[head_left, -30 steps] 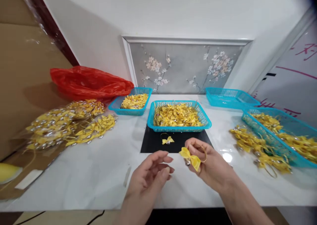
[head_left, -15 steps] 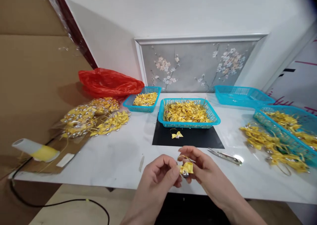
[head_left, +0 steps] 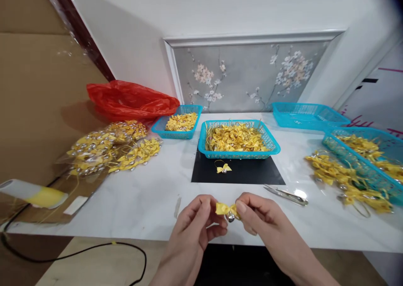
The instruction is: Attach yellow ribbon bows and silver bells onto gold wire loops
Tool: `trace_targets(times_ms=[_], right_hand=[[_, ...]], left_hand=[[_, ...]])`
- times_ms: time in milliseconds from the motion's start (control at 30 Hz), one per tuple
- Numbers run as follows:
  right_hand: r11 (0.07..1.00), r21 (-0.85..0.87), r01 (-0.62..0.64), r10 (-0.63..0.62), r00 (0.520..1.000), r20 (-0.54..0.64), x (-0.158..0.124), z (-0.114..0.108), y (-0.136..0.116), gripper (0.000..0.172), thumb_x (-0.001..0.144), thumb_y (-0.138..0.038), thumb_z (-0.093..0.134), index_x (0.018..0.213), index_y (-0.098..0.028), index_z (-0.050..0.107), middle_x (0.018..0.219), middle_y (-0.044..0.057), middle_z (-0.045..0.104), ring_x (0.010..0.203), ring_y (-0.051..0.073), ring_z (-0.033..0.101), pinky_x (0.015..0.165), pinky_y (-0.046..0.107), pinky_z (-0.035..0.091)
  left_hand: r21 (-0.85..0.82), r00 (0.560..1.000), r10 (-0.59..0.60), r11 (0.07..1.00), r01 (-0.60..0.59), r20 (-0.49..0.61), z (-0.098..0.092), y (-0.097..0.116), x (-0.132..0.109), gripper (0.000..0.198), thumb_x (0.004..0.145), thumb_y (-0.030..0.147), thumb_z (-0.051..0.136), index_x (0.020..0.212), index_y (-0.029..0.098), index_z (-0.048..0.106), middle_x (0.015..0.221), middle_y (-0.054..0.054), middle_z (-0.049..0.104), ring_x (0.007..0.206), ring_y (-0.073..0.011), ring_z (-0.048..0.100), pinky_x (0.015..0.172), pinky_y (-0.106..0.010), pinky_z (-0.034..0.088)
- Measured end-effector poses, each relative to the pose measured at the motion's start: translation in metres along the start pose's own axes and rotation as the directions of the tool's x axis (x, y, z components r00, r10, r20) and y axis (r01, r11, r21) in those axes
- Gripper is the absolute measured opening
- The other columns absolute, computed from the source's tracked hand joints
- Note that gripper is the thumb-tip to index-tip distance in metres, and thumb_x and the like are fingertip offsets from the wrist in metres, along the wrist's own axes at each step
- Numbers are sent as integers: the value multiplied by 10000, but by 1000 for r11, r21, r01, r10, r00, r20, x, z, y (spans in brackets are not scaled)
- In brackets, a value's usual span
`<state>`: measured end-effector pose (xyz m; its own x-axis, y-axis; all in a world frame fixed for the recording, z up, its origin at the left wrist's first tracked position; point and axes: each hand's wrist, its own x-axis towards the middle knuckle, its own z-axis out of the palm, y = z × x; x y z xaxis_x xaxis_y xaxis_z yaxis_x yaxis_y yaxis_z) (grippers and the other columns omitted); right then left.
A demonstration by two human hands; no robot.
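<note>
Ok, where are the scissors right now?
In the head view the scissors lie on the white table, right of centre, just off the black mat at its near right corner and just beyond the right hand.

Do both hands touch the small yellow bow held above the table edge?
Touching. In the head view the left hand pinches one end of the yellow bow, the right hand the other end.

The held bow hangs before the mat; a loose bow on it, a basket behind, scissors right.
</note>
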<state>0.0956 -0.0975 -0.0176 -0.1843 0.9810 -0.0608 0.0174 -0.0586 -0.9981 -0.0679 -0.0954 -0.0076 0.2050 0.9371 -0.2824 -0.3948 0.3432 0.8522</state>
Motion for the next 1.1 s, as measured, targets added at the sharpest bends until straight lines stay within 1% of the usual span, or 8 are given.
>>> trace_targets(times_ms=[200, 400, 567, 667, 800, 1000, 1033, 1100], right_hand=[[1000, 8, -12, 12, 1000, 13, -2, 0, 1, 355, 934, -456, 496, 709, -183, 537, 608, -56, 342, 574, 112, 283, 516, 250, 233], [996, 75, -40, 37, 999, 34, -4, 1, 0, 415, 945, -465, 478, 640, -184, 464, 578, -59, 358, 553, 102, 285, 516, 249, 238], [978, 197, -74, 64, 996, 58, -4, 4, 3, 448, 947, -478, 477, 612, -184, 430, 551, -65, 367, 511, 86, 280, 488, 239, 225], [964, 249, -95, 87, 995, 44, -2, 5, 7, 441, 932, -504, 490, 638, -175, 488, 545, -60, 401, 490, 82, 299, 472, 232, 230], [951, 302, -68, 76, 997, -14, 0, 3, 12, 416, 931, -533, 462, 787, -164, 590, 581, -45, 458, 491, 85, 328, 469, 231, 235], [999, 34, 15, -15, 1000, 2, -3, -8, 2, 352, 922, -443, 513, 702, -169, 541, 617, -40, 430, 569, 99, 359, 528, 226, 298], [999, -27, 38, -39, 999, -32, -1, -16, 1, 344, 912, -433, 524, 692, -170, 543, 620, -37, 434, 580, 104, 374, 531, 225, 309], [986, -149, 74, -104, 974, -203, 2, -41, 1, 348, 899, -443, 519, 679, -175, 551, 601, -38, 429, 562, 108, 380, 506, 224, 307]], left_hand=[[38, 1000, 19, 999, -19, -6, -2, -4, -1, 230, 871, 413, 605, 805, 212, 695, 825, -10, 608, 762, -160, 581, 669, -264, 525], [100, 999, -26, 995, 24, 18, 0, -1, -3, 198, 848, 348, 662, 738, 183, 666, 697, 19, 580, 659, -109, 536, 643, -213, 486], [51, 996, -92, 994, 92, -1, 1, -1, -3, 221, 803, 349, 713, 710, 163, 639, 637, 18, 592, 582, -93, 521, 593, -195, 459], [28, 995, -102, 994, 102, -18, 3, -1, -3, 226, 795, 343, 722, 702, 162, 625, 628, 18, 593, 574, -91, 517, 581, -188, 449], [36, 994, -107, 993, 108, -31, 5, 1, -3, 232, 806, 343, 709, 693, 165, 614, 619, 21, 585, 574, -90, 505, 569, -177, 435], [156, 998, -48, 986, 53, -37, 12, 1, 7, 241, 791, 388, 711, 698, 173, 657, 642, 20, 578, 619, -114, 515, 613, -202, 475], [169, 999, -41, 984, 46, -35, 13, 0, 10, 241, 783, 402, 713, 711, 177, 670, 667, 14, 591, 639, -124, 524, 634, -217, 490], [179, 999, -37, 983, 43, -39, 15, -4, 18, 253, 757, 441, 725, 764, 189, 699, 739, -7, 642, 684, -151, 557, 679, -255, 518]])
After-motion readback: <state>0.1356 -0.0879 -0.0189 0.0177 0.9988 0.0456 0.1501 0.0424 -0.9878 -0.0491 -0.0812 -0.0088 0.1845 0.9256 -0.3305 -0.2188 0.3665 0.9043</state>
